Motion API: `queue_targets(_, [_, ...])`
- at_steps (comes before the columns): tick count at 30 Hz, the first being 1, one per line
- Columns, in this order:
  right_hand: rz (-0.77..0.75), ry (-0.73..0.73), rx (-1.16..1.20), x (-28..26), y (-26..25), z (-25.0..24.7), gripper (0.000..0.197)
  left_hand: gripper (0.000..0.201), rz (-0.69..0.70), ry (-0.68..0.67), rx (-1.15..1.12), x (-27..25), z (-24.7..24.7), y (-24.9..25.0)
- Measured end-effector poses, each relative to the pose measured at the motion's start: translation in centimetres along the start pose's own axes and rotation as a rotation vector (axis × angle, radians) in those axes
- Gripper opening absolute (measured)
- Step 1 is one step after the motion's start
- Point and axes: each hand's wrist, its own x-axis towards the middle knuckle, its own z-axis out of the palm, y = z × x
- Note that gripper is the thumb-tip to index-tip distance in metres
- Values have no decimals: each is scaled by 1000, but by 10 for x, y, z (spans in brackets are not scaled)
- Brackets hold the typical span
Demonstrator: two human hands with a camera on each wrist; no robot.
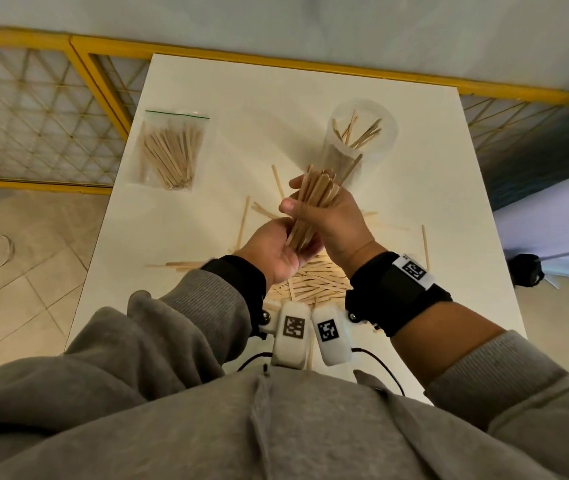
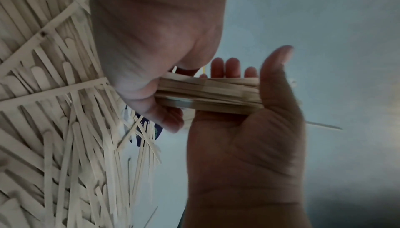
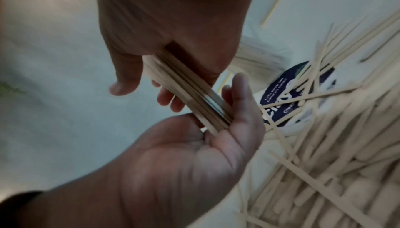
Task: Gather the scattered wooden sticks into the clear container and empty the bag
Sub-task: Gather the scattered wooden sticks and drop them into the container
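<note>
Above the middle of the desk (image 1: 189,81), the two hands meet around one bundle of wooden sticks (image 1: 312,206). The right hand (image 1: 335,223) has its fingers and thumb curled round the upper part of the bundle, while the left hand (image 1: 276,251) lies palm up beneath it, fingers cupping the lower ends, as if squaring them together. Both wrists are raised off the surface, with the bundle tilted toward the clear container (image 1: 359,133), which stands upright just beyond the hands and holds only a few sticks. Directly below the hands a thick pile of loose sticks (image 1: 314,278) covers the desk, with strays fanning out to either side. The bag (image 1: 172,150) lies flat at the far left, well apart from the container, and appears full and sealed. By my judgement the job is at an early stage: most gathering is left, and the bag is untouched.
</note>
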Motion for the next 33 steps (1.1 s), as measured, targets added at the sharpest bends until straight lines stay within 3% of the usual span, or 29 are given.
queue_targets(5, [56,41,-56,9,6,-5,7,33,-3,-6,119,12,0,-4])
queue_targets(7, [-41,129,-39,25,-15,-17,7,39,55,-17,292,19,-10,1])
queue_targets(9, [-191,270,20,46,-46,-36,8,44,202,-1,506,24,-20,12])
queue_targets(12, [-368,448,96,84,-80,-67,7,50,471,218,890,41,-32,33])
queue_targets(14, [-344,465,18,104,-78,-80,10,56,568,381,1148,65,-46,45])
queue_targets(16, [-251,395,-81,113,-63,-90,23,68,614,427,1402,87,-58,50])
queue_targets(19, [-300,435,-116,107,-30,-110,34,75,520,357,1780,109,-62,45])
queue_targets(21, [-307,624,-72,92,-8,-124,22,66,491,241,1886,113,-52,36])
queue_targets(23, [-190,771,-155,76,19,-135,11,63,524,151,1911,112,-39,28])
queue_targets(25, [20,634,-404,64,53,-136,15,61,570,89,1963,112,-31,19])
queue_targets(27, [130,319,-643,55,80,-129,25,60,600,16,1961,111,-27,8])
queue_targets(30, [-6,-85,-1045,45,104,-109,38,59,687,-75,1919,100,-29,-10])
queue_targets(33, [-124,-173,-1346,25,111,-93,54,60,718,-222,1917,87,-38,-26])
